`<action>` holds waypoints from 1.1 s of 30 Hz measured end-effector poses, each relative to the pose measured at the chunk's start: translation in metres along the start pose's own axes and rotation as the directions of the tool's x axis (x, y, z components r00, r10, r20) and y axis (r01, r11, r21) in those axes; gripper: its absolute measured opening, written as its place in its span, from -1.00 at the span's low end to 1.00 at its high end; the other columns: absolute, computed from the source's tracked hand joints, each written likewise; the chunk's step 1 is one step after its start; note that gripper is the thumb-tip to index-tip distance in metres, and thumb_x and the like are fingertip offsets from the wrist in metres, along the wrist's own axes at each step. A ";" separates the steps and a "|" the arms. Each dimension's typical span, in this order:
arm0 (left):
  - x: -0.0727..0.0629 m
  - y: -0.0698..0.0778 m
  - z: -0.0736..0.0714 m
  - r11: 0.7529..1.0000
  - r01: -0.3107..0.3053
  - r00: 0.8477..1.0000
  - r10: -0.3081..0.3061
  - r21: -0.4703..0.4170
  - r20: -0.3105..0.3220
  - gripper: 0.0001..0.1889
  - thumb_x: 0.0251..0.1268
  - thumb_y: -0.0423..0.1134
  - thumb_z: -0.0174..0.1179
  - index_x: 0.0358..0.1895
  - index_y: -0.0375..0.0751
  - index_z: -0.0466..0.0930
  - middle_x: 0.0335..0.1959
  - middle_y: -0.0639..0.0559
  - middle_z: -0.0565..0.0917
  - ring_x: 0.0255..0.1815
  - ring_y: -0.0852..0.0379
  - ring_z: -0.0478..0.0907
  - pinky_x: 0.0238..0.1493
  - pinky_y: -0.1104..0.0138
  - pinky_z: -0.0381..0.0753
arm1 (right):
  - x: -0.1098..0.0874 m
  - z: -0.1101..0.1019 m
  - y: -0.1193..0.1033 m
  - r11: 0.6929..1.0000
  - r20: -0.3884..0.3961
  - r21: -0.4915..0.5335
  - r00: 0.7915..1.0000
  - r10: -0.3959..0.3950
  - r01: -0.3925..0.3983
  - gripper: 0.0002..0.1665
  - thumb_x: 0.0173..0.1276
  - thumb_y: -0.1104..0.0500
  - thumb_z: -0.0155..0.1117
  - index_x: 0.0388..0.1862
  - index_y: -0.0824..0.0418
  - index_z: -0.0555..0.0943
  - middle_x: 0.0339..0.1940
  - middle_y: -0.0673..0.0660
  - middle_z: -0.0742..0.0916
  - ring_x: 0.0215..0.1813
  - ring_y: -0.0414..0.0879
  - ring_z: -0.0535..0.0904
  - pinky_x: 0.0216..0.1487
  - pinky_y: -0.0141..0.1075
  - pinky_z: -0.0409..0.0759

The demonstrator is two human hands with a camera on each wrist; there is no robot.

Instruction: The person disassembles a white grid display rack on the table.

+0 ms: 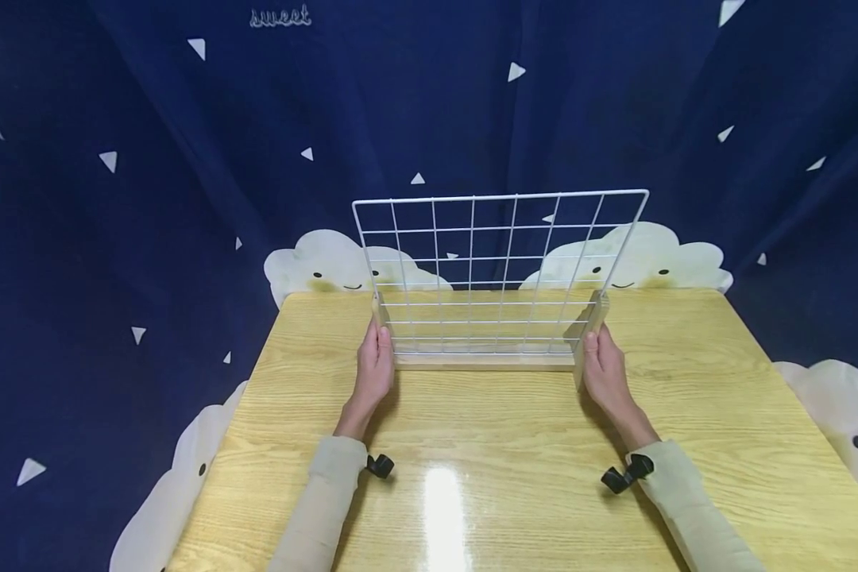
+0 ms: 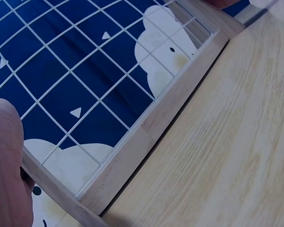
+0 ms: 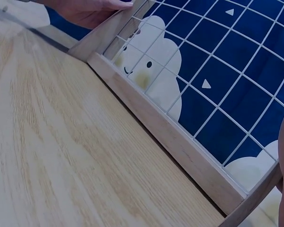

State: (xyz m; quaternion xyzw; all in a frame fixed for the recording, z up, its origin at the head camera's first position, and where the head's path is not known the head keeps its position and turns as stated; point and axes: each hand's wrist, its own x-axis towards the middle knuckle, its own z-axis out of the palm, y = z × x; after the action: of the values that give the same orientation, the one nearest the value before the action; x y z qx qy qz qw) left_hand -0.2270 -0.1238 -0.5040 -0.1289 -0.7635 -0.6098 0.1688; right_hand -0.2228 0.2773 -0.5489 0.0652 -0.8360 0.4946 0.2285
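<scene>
A white wire grid panel [image 1: 504, 258] stands tilted up in a wooden frame, whose front bar [image 1: 482, 362] runs along the tabletop. My left hand [image 1: 375, 365] grips the frame's left side piece [image 1: 381, 311], thumb on the near face. On the opposite end my right hand [image 1: 604, 369] holds the right side piece [image 1: 595, 318] in the same way. In the left wrist view the left thumb [image 2: 5, 142] lies along the side board, and the bar [image 2: 156, 120] shows a dark gap under it. The fingers behind the side boards are mostly hidden.
The frame is toward the back of a light wooden table [image 1: 486, 429]. Behind and around the table hangs a dark blue curtain [image 1: 429, 95] with white triangles and cloud faces. Black straps [image 1: 618, 479] hang at both sleeve cuffs.
</scene>
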 end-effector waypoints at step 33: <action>-0.007 -0.002 -0.027 0.999 0.001 0.998 0.002 0.052 -0.066 -0.51 0.73 -0.37 -0.18 0.59 -0.43 0.20 -0.43 -0.29 0.43 -0.42 0.09 0.35 -0.28 0.26 0.46 | 0.018 0.028 -0.003 1.000 0.050 0.013 0.998 0.023 -0.024 -0.48 0.77 0.05 -0.18 0.49 0.31 0.41 0.14 0.54 0.69 0.02 0.31 0.67 -0.09 -0.19 0.63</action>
State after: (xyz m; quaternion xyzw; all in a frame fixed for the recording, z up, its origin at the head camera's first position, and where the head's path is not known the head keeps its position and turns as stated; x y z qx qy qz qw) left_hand -0.2183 -0.1508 -0.5032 -0.1046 -0.7732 -0.5935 0.1974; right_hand -0.2465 0.2539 -0.5500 0.0692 -0.8389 0.5010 0.2011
